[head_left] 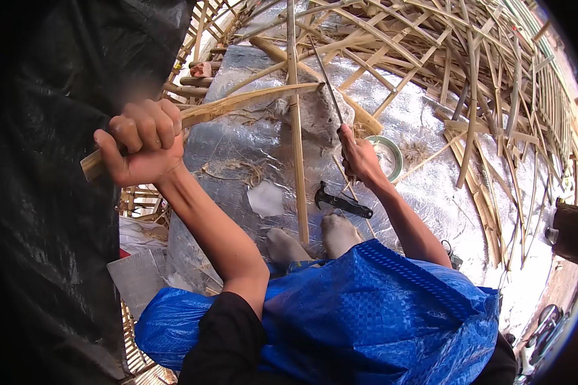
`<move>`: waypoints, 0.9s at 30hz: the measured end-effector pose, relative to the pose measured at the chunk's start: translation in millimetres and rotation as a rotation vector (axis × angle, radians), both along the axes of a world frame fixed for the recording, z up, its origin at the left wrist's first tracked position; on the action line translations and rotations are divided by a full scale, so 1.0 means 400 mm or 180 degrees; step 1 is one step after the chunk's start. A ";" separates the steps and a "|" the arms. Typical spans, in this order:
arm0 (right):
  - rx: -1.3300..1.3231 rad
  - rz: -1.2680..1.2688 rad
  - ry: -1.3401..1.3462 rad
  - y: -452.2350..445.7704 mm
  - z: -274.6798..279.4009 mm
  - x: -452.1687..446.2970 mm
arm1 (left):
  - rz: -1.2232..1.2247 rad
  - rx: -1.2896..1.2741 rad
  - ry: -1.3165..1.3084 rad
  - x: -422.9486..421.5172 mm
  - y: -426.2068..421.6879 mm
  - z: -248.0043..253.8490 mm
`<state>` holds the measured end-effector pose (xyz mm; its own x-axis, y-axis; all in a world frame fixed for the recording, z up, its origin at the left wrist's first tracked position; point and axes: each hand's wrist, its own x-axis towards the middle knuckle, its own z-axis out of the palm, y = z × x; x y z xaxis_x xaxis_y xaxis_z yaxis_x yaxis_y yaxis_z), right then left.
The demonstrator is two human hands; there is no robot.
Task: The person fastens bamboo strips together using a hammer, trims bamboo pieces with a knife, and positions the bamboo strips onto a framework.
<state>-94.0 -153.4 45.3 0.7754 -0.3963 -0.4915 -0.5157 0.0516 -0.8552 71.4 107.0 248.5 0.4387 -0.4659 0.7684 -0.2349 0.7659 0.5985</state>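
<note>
My left hand (pixel 144 138) is wrapped round a split bamboo strip (pixel 237 104), raised at the left. The strip slants rightward over a long upright bamboo strip (pixel 298 160), and its far end meets or passes close to a blade. That blade belongs to a long thin knife (pixel 328 83), whose handle my right hand (pixel 361 157) grips. Behind the crossing sits a pale rough stone (pixel 315 125); whether the strip rests on it I cannot tell. Below my right hand lies a black hammer-headed tool (pixel 343 201). A green-rimmed bowl (pixel 399 163) stands beside my right wrist.
Silvery sheeting (pixel 424 212) covers the ground. Bamboo strips (pixel 424 48) pile up at the back and right. My feet (pixel 340 236) flank the upright strip's lower end. A blue woven sheet (pixel 379 308) covers my lap. Black sheeting (pixel 51 192) hangs at the left.
</note>
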 end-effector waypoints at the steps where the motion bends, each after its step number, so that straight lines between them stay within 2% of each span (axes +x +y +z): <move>1: -0.0137 0.0058 -0.0018 -0.022 0.005 -0.009 | -0.0016 -0.0013 -0.0020 0.007 0.002 0.001; 3: -0.0386 0.0232 0.0007 -0.018 0.044 -0.017 | -0.0603 0.0045 -0.0066 0.007 -0.007 0.008; 4: -0.0382 0.0281 -0.0047 0.013 0.083 -0.026 | -0.0212 0.0032 -0.0078 0.003 -0.017 0.010; 5: -0.0391 0.0333 -0.0121 0.040 0.108 -0.031 | -0.0230 0.0042 -0.0050 0.002 -0.019 0.011; 6: -0.0780 0.0522 -0.0343 0.059 0.075 -0.034 | -0.0236 0.0022 0.0016 0.005 -0.019 0.014; 9: -0.1142 0.0813 -0.0734 0.083 0.062 -0.063 | -0.0039 0.0015 0.0096 -0.002 -0.012 0.014; 11: -0.1012 0.0637 -0.0818 0.086 0.039 -0.062 | 0.0138 0.0014 0.0069 -0.003 -0.007 0.007; 13: 0.0595 -0.0014 0.0291 0.067 0.099 -0.063 | 0.0072 -0.0258 0.0128 -0.002 -0.006 -0.005; 15: 0.0881 -0.0051 0.0102 0.019 0.152 -0.056 | -0.0232 -0.0130 -0.0085 -0.015 -0.025 0.008; 19: 0.0447 0.0433 -0.0593 0.044 0.365 -0.063 | -0.0384 0.0120 -0.0408 -0.044 -0.083 0.054; 21: 0.0459 0.0578 -0.1393 0.060 0.417 -0.067 | -0.0419 0.0273 -0.0449 -0.058 -0.090 0.058; 22: 0.0578 0.0609 -0.1738 0.071 0.410 -0.069 | -0.0402 0.0118 -0.0485 -0.063 -0.103 0.056; 23: 0.0611 0.0604 -0.1733 0.091 0.382 -0.070 | -0.0404 -0.0044 -0.0540 -0.064 -0.111 0.059; 25: 0.0193 0.0456 -0.1374 0.129 0.280 -0.054 | -0.0509 -0.0050 -0.0575 -0.061 -0.114 0.058; 26: -0.0083 0.0852 -0.0735 0.122 0.265 -0.040 | -0.0366 -0.0103 -0.0398 -0.057 -0.113 0.050; 27: -0.0107 0.0853 -0.0756 0.115 0.258 -0.048 | -0.0221 -0.0140 -0.0208 -0.055 -0.109 0.044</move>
